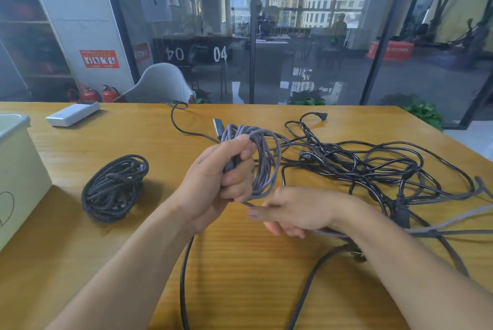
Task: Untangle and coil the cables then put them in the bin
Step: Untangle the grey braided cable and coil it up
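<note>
At frame centre, left hand point(213, 183) grips the grey braided coil point(256, 159); right hand point(290, 212) pinches its trailing strand. Best to feed even loops, keeping tension off the black tangle point(373, 164).

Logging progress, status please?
Left hand grips grey braided coil. Right hand feeds its tail. Black tangle still snarled; bin waiting.

Just 2 bare forearms coming in from the bottom, no sleeves, no watch, no rings or gloves. Left hand point(213, 185) and right hand point(293, 212) both have short plain nails.
</note>
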A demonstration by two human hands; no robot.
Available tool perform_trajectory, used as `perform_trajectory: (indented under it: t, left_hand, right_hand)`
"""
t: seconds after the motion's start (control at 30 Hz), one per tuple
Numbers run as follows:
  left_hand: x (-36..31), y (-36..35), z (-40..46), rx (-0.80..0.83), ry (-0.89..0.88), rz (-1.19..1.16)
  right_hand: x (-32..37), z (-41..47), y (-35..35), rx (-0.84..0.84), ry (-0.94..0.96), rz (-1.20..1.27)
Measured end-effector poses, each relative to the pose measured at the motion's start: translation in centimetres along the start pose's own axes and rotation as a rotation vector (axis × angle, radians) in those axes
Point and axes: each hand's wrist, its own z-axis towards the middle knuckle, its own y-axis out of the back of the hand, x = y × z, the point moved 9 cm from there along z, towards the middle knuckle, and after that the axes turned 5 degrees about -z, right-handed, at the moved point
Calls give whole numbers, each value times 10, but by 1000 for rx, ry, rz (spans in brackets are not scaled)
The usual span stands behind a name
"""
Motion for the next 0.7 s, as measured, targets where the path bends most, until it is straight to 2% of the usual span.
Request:
perform_trajectory:
  t: [0.27, 0.4, 0.47, 0.57, 0.63, 0.7]
  left_hand:
    - [-20, 22, -3, -136, -72, 1]
    - [-20, 21, -3, -133, -69, 32]
    - [-14, 13, -3, -80, -31, 64]
    - [-1, -5, -3, 27, 13, 184]
    - [9, -16, -3, 97, 12, 334]
    - [19, -23, -2, 140, 17, 491]
  right_hand:
    - [-58, -41, 69, -182, -86, -85]
    - [-75, -48, 79, -245, -225, -173]
    - [-78, -50, 93, -417, -369, -298]
    - [-60, -61, 123, -861, -497, -524]
    - [-43, -65, 126, -1084, -397, -507]
    - [-36, -65, 122, -1207, -223, -290]
